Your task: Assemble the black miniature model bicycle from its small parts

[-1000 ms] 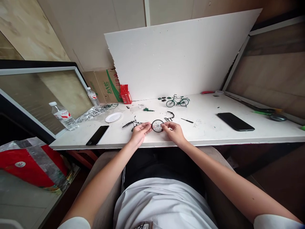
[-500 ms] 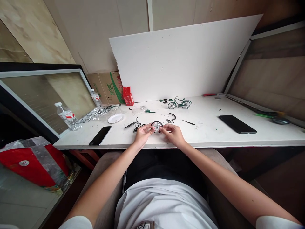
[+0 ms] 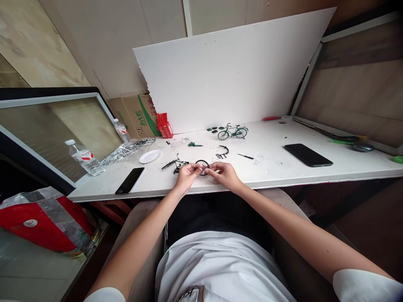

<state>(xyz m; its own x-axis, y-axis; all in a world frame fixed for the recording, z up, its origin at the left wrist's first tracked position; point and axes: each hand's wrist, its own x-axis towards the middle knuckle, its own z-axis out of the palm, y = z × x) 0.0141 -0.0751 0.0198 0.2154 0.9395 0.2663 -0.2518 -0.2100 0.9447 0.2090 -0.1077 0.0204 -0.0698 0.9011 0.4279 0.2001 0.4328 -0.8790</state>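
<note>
Between my two hands a small black spoked wheel (image 3: 202, 162) is held upright above the front part of the white table. My left hand (image 3: 188, 176) pinches its left side, and my right hand (image 3: 224, 174) pinches the right side near the hub. Just beyond my left hand lies a black model bicycle frame (image 3: 176, 162), partly hidden by the fingers. Farther back are curved black parts (image 3: 224, 150) and a small screwdriver (image 3: 245, 156). A green model bicycle (image 3: 233, 131) stands upright near the back board.
Left of my hands lie a phone (image 3: 129, 180) and a white plate (image 3: 150, 156). Water bottles (image 3: 84, 157) and a red box (image 3: 165, 126) stand farther left. A green part (image 3: 194, 144) rests mid-table. Another black phone (image 3: 308, 155) lies right. The table's front edge (image 3: 270, 181) runs close to my wrists.
The whole view has shifted and tilted slightly. Both hands still grip the wheel, with the right fingers moved inward toward its hub.
</note>
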